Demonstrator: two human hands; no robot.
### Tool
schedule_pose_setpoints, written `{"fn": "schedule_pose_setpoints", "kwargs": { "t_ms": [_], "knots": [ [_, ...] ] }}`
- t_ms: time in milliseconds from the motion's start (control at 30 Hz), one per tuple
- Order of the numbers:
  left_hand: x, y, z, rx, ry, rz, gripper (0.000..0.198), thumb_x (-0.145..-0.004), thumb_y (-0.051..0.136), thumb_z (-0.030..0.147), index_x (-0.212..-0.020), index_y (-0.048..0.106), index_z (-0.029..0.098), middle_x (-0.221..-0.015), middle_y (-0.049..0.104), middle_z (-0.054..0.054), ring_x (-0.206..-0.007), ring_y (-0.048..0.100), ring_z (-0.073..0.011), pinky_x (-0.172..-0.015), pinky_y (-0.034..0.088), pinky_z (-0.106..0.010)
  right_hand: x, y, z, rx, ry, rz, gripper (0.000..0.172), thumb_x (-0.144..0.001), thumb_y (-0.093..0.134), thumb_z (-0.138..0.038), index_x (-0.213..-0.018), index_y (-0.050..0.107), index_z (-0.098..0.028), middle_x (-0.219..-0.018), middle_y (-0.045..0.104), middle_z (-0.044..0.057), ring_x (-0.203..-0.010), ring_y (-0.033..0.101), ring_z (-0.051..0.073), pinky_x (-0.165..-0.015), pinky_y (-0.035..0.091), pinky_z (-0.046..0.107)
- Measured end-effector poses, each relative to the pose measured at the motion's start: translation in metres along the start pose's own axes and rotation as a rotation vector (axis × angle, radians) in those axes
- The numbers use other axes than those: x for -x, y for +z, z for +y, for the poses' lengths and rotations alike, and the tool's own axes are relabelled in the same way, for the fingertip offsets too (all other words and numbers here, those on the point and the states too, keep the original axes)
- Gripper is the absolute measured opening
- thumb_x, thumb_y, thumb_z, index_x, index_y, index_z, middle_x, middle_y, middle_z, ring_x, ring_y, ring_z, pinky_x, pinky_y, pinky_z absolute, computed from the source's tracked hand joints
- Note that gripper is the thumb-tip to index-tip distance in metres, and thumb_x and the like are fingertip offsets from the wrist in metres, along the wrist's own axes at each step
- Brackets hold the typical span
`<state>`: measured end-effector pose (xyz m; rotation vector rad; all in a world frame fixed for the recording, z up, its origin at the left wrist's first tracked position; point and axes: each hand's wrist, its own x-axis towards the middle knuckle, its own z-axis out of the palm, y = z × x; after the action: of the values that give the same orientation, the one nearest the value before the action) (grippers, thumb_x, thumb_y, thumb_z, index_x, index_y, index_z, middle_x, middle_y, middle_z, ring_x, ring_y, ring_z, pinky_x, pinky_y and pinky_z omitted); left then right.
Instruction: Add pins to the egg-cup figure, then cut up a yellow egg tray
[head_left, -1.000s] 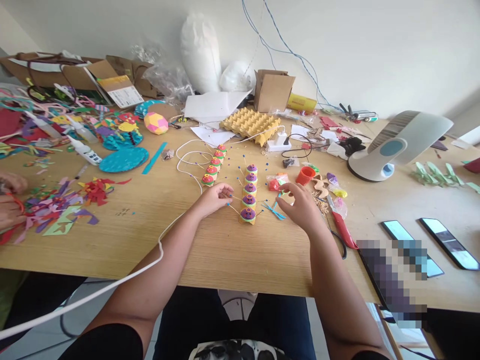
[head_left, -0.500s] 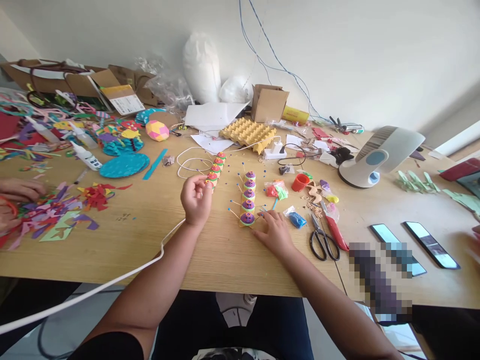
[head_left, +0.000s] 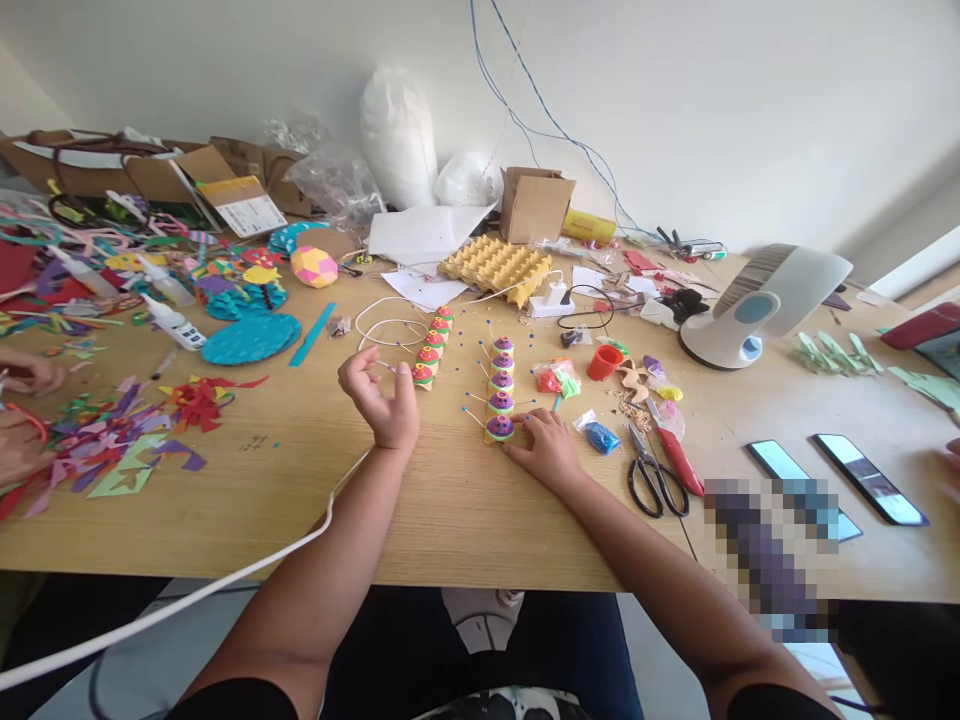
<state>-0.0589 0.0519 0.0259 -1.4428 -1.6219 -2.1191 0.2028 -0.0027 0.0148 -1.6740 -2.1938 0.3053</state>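
My left hand (head_left: 381, 402) is raised just left of a row of red and green domed pieces (head_left: 430, 355) on yellowish cup bases. Its thumb and fingers are apart and hold nothing. To the right stands a similar row with purple tops (head_left: 502, 380), with thin blue-tipped sticks poking out at its sides. My right hand (head_left: 549, 450) rests on the table at the near right of the purple row, fingers stretched toward the front piece. Whether the fingertips touch that piece is unclear.
Scissors (head_left: 651, 472), a red-handled knife (head_left: 681, 462), a red cup (head_left: 604, 362) and a bag of blue clay (head_left: 600, 436) lie to the right. A white cable (head_left: 285, 545) passes by my left forearm. At left, another person's hands (head_left: 26, 375) are near paper scraps (head_left: 90, 440).
My left hand has come off the near end of the red row and opened, shifting slightly left. My right hand has moved slightly closer to the front purple piece.
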Motion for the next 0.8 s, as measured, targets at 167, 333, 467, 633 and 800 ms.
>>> {"fn": "schedule_pose_setpoints", "kwargs": {
  "t_ms": [167, 333, 467, 633, 800],
  "knots": [
    [0.000, 0.000, -0.001, 0.007, -0.014, -0.001, 0.042, -0.086, 0.060, 0.025, -0.126, 0.052, 0.017, -0.122, 0.056, -0.011, -0.112, 0.055, -0.0237, -0.094, 0.045, -0.039, -0.018, 0.001, 0.001, 0.013, 0.023, 0.000, 0.042, -0.087, 0.075, -0.049, -0.122, 0.072, -0.027, -0.122, 0.069, 0.008, -0.118, 0.059, 0.028, -0.098, 0.045, 0.041],
    [0.000, 0.001, -0.002, 0.007, -0.009, 0.003, 0.042, -0.085, 0.060, 0.027, -0.125, 0.053, 0.017, -0.121, 0.057, -0.011, -0.112, 0.057, -0.0239, -0.093, 0.046, -0.039, -0.035, 0.006, 0.000, 0.014, 0.052, 0.004, 0.043, -0.086, 0.074, -0.047, -0.124, 0.071, -0.027, -0.123, 0.068, 0.009, -0.123, 0.057, 0.029, -0.103, 0.043, 0.042],
    [0.001, 0.002, -0.003, 0.006, -0.005, -0.002, 0.042, -0.086, 0.060, 0.029, -0.126, 0.054, 0.017, -0.121, 0.058, -0.011, -0.112, 0.057, -0.0236, -0.093, 0.046, -0.039, -0.045, 0.008, 0.000, 0.009, 0.063, 0.007, 0.043, -0.086, 0.074, -0.048, -0.124, 0.072, -0.027, -0.122, 0.068, 0.009, -0.121, 0.058, 0.028, -0.105, 0.042, 0.042],
    [0.002, 0.002, -0.003, -0.014, -0.018, -0.018, 0.041, -0.088, 0.058, 0.029, -0.126, 0.052, 0.018, -0.122, 0.057, -0.010, -0.114, 0.057, -0.0232, -0.095, 0.046, -0.039, -0.053, 0.011, -0.002, 0.013, 0.079, 0.018, 0.043, -0.087, 0.072, -0.048, -0.124, 0.072, -0.027, -0.123, 0.067, 0.009, -0.120, 0.058, 0.029, -0.107, 0.041, 0.043],
    [0.002, 0.002, -0.001, -0.019, -0.030, -0.022, 0.039, -0.088, 0.058, 0.029, -0.125, 0.052, 0.018, -0.123, 0.057, -0.011, -0.114, 0.057, -0.0236, -0.096, 0.046, -0.039, -0.061, 0.014, -0.002, 0.017, 0.085, 0.019, 0.044, -0.088, 0.070, -0.051, -0.125, 0.071, -0.026, -0.126, 0.067, 0.009, -0.123, 0.056, 0.029, -0.109, 0.040, 0.044]
  ]
}}
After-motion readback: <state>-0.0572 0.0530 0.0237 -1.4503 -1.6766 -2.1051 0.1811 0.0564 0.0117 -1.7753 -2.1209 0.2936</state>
